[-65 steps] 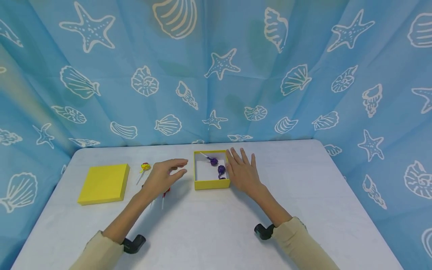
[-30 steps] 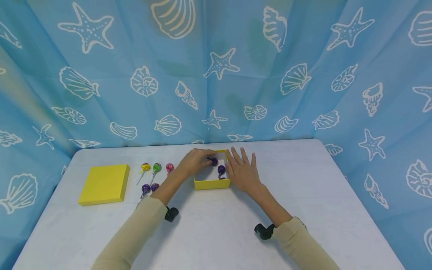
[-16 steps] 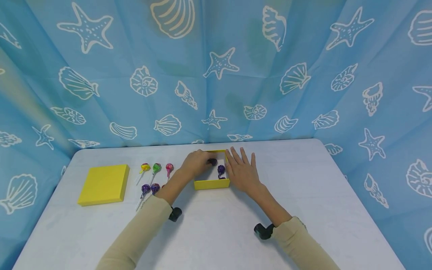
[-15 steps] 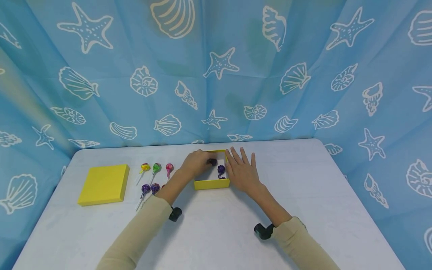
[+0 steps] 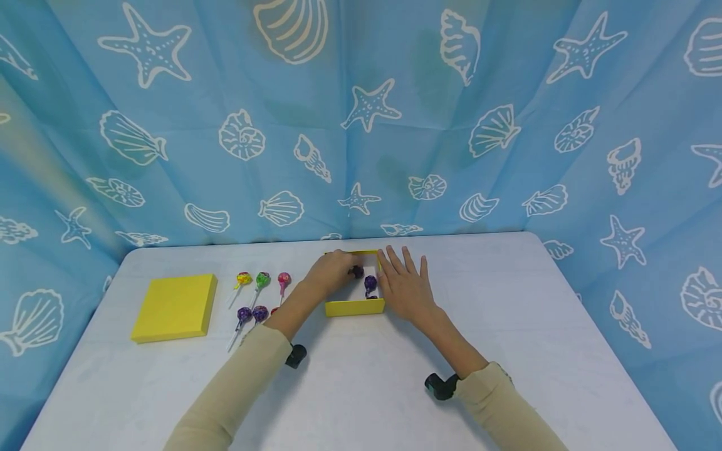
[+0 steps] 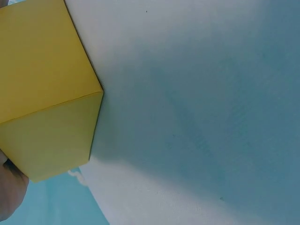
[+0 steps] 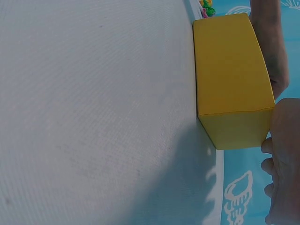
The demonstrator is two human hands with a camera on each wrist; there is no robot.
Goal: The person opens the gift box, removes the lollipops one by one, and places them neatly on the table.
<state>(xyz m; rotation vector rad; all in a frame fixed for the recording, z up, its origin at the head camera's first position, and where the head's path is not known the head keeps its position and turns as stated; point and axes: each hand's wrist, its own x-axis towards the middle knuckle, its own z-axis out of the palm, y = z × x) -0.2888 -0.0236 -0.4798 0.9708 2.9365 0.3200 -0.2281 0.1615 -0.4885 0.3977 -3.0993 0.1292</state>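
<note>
A yellow open box [image 5: 354,307] stands at the middle back of the table. My left hand [image 5: 333,274] reaches over its left wall, and its fingertips pinch a purple-wrapped lollipop [image 5: 358,272] inside; the stick is hidden by the hand. A second purple lollipop [image 5: 370,284] lies in the box's right half, and part of another shows below it, behind the front wall. Along the box's right wall rests my right hand [image 5: 408,285], fingers straight and spread. The right wrist view shows this hand [image 7: 284,161] against the box's side [image 7: 236,65].
A yellow lid [image 5: 175,308] lies at the left. Between it and the box are several lollipops in two rows: yellow [image 5: 244,279], green [image 5: 262,279], pink [image 5: 284,279], two purple [image 5: 260,314], and a red one half hidden by the left arm. A shell-patterned curtain [image 5: 361,156] hangs behind.
My left hand has moved right from above the loose lollipops into the box, onto the upper purple lollipop; its stick, seen earlier, is now covered. The right hand has stayed put.
</note>
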